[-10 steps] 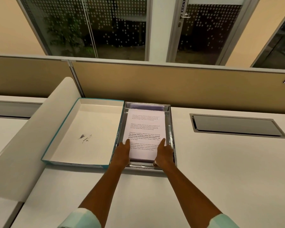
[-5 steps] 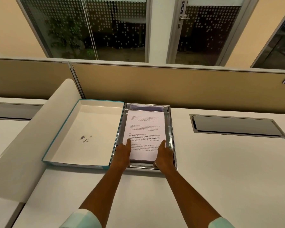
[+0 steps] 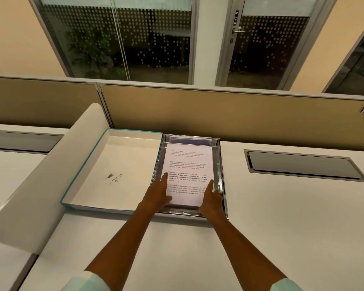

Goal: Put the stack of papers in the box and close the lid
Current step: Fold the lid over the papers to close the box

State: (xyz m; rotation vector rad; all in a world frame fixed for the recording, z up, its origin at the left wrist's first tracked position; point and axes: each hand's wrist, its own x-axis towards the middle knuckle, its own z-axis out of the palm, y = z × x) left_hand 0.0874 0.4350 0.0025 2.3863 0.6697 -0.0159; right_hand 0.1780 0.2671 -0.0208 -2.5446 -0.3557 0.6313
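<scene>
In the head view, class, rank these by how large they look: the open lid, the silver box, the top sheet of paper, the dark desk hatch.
1. Lid
2. Silver box
3. Hatch and top sheet: too alike to rank.

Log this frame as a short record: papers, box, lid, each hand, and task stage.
papers: printed stack lying inside the box
box: silver-lined, open, on the desk
lid: teal-edged, inside up, touching the box's left side
left hand: flat on the stack's near left
right hand: at the stack's near right edge
stage: papers in, lid not yet on
</scene>
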